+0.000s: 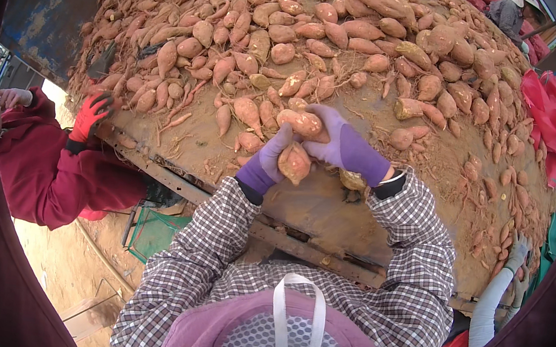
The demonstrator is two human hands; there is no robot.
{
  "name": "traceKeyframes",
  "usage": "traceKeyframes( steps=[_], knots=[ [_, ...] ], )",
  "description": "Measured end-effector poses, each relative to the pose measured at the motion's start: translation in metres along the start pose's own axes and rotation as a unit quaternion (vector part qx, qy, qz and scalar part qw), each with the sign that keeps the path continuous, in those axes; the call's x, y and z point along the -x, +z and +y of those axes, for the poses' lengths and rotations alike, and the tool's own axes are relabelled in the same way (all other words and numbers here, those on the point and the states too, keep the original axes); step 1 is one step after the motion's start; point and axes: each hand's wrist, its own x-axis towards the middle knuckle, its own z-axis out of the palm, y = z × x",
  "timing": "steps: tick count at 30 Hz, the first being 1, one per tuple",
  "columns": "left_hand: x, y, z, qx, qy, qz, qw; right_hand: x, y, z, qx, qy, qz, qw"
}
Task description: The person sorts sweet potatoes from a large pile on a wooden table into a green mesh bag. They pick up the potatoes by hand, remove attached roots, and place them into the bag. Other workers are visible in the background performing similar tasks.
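Observation:
My left hand (pixel 270 158), in a purple glove, is closed on a reddish sweet potato (pixel 294 163) that points down towards me. Beside it my right hand (pixel 337 140), gloved the same way, grips another sweet potato (pixel 303 123), lying crosswise with pale patches on its skin. Both hands are close together above the soil-covered sorting table (pixel 325 216). Under my right wrist a yellowish-brown sweet potato (pixel 352 180) is partly hidden. Loose sweet potatoes (pixel 247 112) with thin roots lie just beyond my hands.
Heaped sweet potatoes (pixel 384 6) cover the far side. A co-worker's red-gloved hand (pixel 90 114) is at the left edge, and another co-worker's grey-gloved hands (pixel 518 253) are at the right. A green mesh crate (pixel 154 231) stands below the table's metal rim (pixel 182 182); red sacking (pixel 548 119) hangs far right.

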Motion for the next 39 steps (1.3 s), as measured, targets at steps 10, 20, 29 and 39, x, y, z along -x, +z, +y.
traceKeyframes(
  steps=[10,20,29,39],
  knots=[
    [-0.008,0.033,0.005,-0.263,0.098,0.097,0.955,-0.019,-0.018,-0.011,0.124,-0.068,-0.129,0.982],
    [0.035,0.008,0.027,0.010,0.121,0.046,0.991,-0.122,-0.155,0.181,0.441,0.103,0.177,0.874],
    [0.098,-0.010,0.043,0.013,0.198,0.072,0.977,-0.057,-0.156,0.174,0.290,0.090,0.270,0.914],
    [0.139,-0.019,0.032,-0.070,0.212,0.119,0.967,-0.044,-0.143,0.115,-0.643,-0.216,0.000,0.735]
  ],
)
